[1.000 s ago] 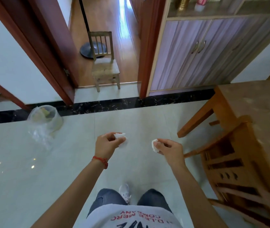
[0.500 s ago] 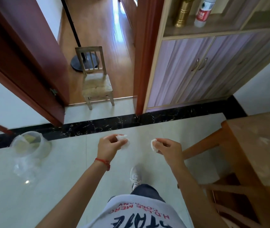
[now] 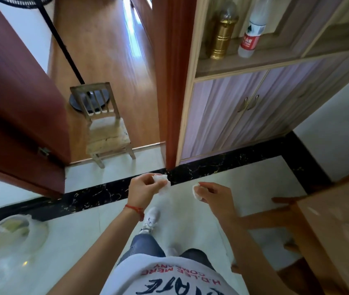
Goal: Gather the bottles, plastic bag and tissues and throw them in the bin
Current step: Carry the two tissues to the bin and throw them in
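Tissues — two: left hand [image 3: 140, 191] one [image 3: 162, 182], right hand [image 3: 216, 195] one [image 3: 197, 191].

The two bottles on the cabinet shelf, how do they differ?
The gold bottle is opaque and metallic with a clear domed cap; the plastic bottle is see-through with a red label. The gold bottle stands left, nearer the door frame, the plastic bottle right. Both stand upright on the same shelf.

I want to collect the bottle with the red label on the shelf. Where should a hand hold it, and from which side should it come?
The clear bottle stands upright at the shelf's open front. Probably best to wrap its body around the red label, coming from the front and its right, since the gold container stands close on its left. Both hands hold tissues now, left hand and right hand, so one must free up first.
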`<action>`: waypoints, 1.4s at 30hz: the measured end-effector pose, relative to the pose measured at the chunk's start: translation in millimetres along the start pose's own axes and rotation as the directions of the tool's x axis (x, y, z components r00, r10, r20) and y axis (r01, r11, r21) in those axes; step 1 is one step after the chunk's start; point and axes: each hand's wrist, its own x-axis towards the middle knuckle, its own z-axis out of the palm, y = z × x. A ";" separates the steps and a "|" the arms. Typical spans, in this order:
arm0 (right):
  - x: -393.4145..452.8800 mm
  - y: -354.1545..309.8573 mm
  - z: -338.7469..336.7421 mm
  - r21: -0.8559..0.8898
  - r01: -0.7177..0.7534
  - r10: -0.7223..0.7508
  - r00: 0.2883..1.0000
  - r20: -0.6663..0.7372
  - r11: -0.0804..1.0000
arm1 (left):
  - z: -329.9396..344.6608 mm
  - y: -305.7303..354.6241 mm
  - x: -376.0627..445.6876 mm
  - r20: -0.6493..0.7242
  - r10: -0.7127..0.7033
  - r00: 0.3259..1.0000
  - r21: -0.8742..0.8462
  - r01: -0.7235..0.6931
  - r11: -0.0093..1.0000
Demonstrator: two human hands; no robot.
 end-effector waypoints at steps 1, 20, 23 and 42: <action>9.1 -2.4 2.0 -0.011 0.004 -0.005 1.000 -0.016 1.000 | 2.2 4.8 13.3 0.021 -0.006 1.000 0.006 0.006 1.000; 63.6 -21.6 1.5 0.368 -0.140 0.331 0.782 -0.528 0.919 | 105.8 64.4 177.7 0.661 -0.091 0.745 0.315 -0.164 0.935; 55.0 -17.8 -7.7 0.396 -0.143 0.372 0.713 -0.594 0.907 | 131.2 65.1 178.3 0.736 -0.092 0.671 0.319 -0.223 0.921; 104.4 12.6 -157.3 0.529 -0.065 0.486 0.499 -0.717 0.846 | 337.1 77.6 174.1 0.885 -0.145 0.443 0.299 -0.299 0.906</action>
